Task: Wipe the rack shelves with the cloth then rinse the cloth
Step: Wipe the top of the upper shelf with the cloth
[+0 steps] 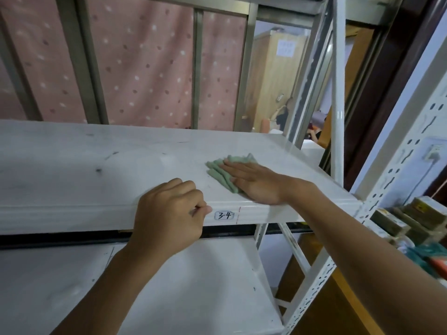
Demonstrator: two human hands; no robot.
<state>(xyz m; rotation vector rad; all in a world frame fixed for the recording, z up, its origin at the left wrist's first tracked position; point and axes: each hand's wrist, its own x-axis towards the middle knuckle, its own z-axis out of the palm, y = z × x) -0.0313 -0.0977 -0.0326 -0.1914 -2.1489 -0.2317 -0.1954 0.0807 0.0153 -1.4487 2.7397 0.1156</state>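
Observation:
A white rack shelf (96,165), marked "3-4" on its front lip, spans the view at chest height. On its right part lies a folded green cloth (221,171). My right hand (256,182) lies flat on the cloth with fingers stretched out, pressing it to the shelf. My left hand (169,216) is curled over the shelf's front edge, left of the label, gripping the lip. A lower white shelf (181,298) shows beneath.
White perforated rack posts (337,117) rise at the right. Another rack at the far right holds boxes and packets (416,223). Behind the shelf stands a metal window frame with a pink dotted curtain (145,64). People sit in a room beyond.

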